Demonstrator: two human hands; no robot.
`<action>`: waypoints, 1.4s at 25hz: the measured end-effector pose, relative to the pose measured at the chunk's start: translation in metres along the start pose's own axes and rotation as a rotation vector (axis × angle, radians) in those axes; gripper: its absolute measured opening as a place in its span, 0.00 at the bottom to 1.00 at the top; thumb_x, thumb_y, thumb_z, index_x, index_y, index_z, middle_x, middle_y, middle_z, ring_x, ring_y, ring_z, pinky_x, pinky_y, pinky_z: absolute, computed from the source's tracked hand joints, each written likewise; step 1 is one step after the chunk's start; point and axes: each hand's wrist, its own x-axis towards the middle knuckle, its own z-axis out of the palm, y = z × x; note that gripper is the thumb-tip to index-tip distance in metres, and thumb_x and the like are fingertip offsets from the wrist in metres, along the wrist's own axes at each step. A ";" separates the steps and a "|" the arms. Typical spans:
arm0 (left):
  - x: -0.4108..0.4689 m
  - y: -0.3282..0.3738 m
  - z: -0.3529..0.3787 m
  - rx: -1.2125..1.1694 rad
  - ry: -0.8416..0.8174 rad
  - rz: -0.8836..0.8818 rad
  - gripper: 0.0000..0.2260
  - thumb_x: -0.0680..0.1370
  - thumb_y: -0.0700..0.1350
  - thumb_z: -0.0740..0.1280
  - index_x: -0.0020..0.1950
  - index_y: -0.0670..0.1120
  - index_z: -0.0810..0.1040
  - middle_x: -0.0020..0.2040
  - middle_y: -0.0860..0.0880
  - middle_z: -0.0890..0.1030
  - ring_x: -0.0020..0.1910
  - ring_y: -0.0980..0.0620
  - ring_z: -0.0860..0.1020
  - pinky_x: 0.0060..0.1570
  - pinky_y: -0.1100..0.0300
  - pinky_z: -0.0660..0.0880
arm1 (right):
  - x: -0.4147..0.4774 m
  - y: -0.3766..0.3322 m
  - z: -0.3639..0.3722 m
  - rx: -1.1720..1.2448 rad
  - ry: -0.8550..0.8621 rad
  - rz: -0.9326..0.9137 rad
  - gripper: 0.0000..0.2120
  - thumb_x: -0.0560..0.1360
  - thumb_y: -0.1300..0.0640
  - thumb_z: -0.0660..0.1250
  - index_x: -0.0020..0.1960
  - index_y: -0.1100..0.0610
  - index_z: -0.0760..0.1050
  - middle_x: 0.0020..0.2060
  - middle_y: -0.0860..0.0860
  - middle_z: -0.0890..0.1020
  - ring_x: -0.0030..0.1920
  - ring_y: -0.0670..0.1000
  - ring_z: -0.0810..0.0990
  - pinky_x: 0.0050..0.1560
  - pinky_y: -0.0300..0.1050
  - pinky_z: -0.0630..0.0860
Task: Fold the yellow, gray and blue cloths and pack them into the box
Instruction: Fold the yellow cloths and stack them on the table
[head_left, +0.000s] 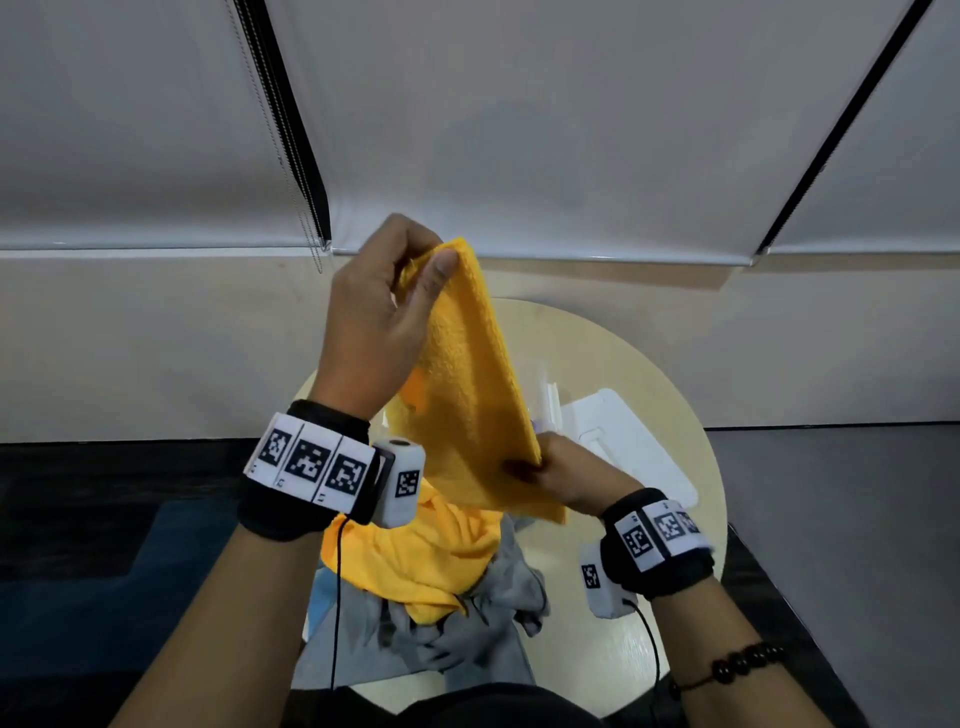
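1. The left hand (379, 317) is raised above the round bench (670, 364), thumb and fingers pinched shut on the top corner of the yellow cloth (467, 384).
2. The right hand (563, 480) sits lower, over the bench, and grips the same yellow cloth at its lower right edge, so the cloth hangs stretched on a slant between the two hands.
3. The cloth's lower part trails down onto the bench and bunches in a heap on the near side.
4. A crumpled gray cloth (467, 639) lies on the bench under that yellow heap, at the bench's near edge.
5. A strip of the blue cloth (321, 590) shows on the bench at the left of the gray cloth, mostly covered.
6. The white box (550, 405) stands on the far right part of the bench, largely hidden behind the held cloth; a white lid (639, 447) lies flat beside it.
7. Each wrist carries a black band with white square black-patterned marker tags (311, 462); these carry no readable words.
8. A dark bead bracelet (737, 667) circles the right forearm.
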 end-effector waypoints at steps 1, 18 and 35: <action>0.004 0.002 -0.003 0.008 0.019 0.006 0.08 0.83 0.50 0.65 0.48 0.47 0.74 0.36 0.56 0.71 0.36 0.60 0.69 0.36 0.67 0.66 | -0.002 0.009 0.009 0.035 -0.040 0.042 0.10 0.81 0.52 0.63 0.49 0.55 0.80 0.45 0.52 0.83 0.44 0.52 0.81 0.48 0.47 0.77; -0.049 -0.072 0.031 0.141 -0.170 -0.223 0.06 0.81 0.47 0.69 0.51 0.45 0.81 0.46 0.51 0.80 0.45 0.55 0.77 0.47 0.55 0.76 | -0.003 0.035 0.029 0.729 -0.068 0.098 0.14 0.82 0.58 0.66 0.65 0.63 0.77 0.58 0.59 0.84 0.57 0.59 0.84 0.59 0.53 0.82; -0.119 -0.070 0.073 0.185 -0.605 -0.150 0.07 0.78 0.48 0.72 0.53 0.50 0.86 0.53 0.55 0.83 0.54 0.55 0.78 0.53 0.54 0.76 | 0.000 0.016 0.011 1.050 -0.054 -0.020 0.22 0.74 0.76 0.54 0.67 0.73 0.71 0.62 0.67 0.79 0.63 0.61 0.80 0.68 0.56 0.76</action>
